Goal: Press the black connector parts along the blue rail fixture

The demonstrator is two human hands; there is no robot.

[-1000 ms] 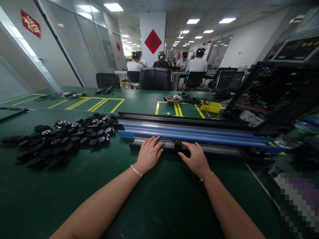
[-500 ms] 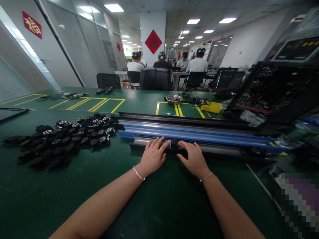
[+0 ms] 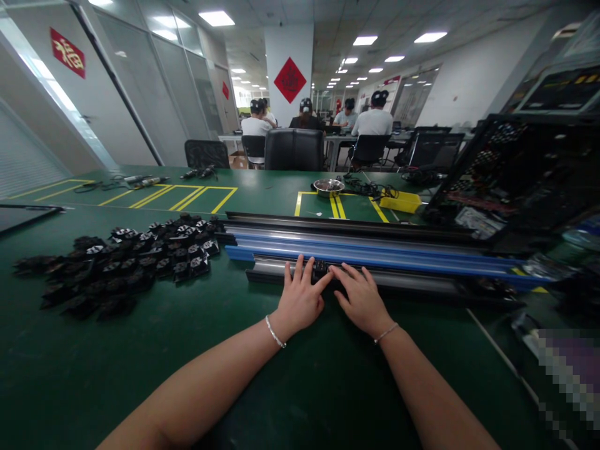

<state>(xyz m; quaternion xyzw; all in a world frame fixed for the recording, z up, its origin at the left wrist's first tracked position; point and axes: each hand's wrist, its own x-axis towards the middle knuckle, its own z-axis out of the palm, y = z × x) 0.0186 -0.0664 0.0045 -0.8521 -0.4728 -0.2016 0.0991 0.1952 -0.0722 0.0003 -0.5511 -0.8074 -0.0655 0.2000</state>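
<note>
Black fitting (image 3: 320, 269): on the near grey rail (image 3: 412, 284), between both hands.
Left hand (image 3: 301, 297): fingers spread, tips touching the fitting.
Right hand (image 3: 360, 299): flat, fingers meeting it.
Blue rails (image 3: 398, 253): at 12 o'clock.
Black parts pile (image 3: 122, 262): at 9 o'clock on the bench (image 3: 117, 362).

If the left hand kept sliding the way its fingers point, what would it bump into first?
The left hand points away across the table, fingers already on the grey rail. Going straight on, it would probably meet the blue rail right behind first, though depth is hard to judge.
</note>
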